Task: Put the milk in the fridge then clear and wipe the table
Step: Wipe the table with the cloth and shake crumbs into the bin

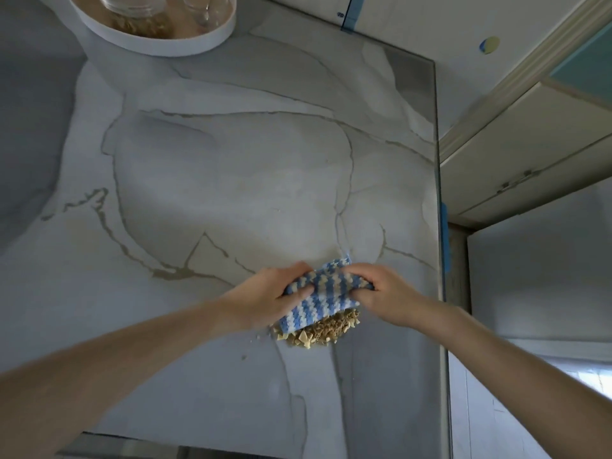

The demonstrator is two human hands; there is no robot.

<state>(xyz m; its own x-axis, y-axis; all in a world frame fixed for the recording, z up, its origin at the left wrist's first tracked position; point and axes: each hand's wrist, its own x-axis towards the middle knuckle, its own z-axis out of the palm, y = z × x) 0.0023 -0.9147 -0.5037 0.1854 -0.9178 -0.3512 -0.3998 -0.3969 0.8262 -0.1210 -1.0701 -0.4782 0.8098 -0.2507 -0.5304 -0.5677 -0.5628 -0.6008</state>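
Both hands worked low on the marble table (231,160), near its right edge. The left hand (270,294) gripped the left side of the striped cloth (323,301), thumb lying across the top and fingers curled under. The right hand (389,294) was bunched over the cloth's right side, fingers curled into the fabric. The cloth was blue and white with a thick, knitted look, and it sagged between the two grips, its lower edge resting on a heap of spilled cereal crumbs (319,332). A few loose bits lay just beside the heap on the left. No milk was in view, and the stage appeared to be wiping. Handling judgement: the cloth was soft and light and would fold wherever it was pinched, so an edge grip on both sides gives a scoop shape. The crumbs were dry and loose and would likely scatter if pushed fast. They might be better gathered by closing the cloth around the heap from both sides and lifting it as a pouch. The table looked smooth, so the cloth should slide on it easily. The risk was flakes slipping out under the sagging middle, or going over the near right edge. A white tray (159,49) holding a glass jar (139,14) sat at the far left, well apart.
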